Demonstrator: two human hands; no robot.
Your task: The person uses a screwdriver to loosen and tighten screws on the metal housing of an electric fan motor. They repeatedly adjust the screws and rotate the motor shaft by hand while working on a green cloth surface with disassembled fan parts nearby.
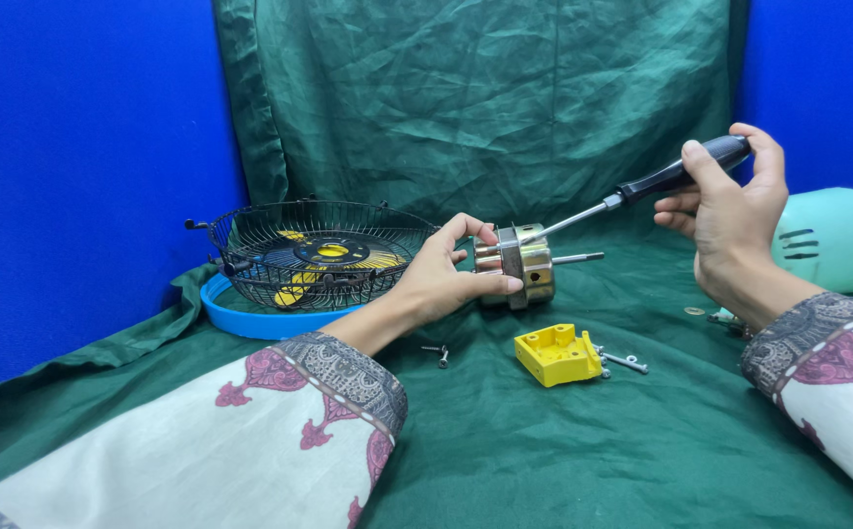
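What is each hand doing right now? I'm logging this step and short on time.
Left hand: closed on the metal fan motor, steadying it on the cloth.
Right hand: closed on the black-handled screwdriver, tip at the motor.

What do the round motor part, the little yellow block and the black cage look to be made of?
The round motor part under the left hand looks like metal: brassy sheen, bare steel shaft. The small yellow block seems moulded plastic, matte and even in colour. The black wire cage appears to be thin metal wire, coated black. The screwdriver in the right hand has a shiny metal shank and a black, probably plastic, handle.
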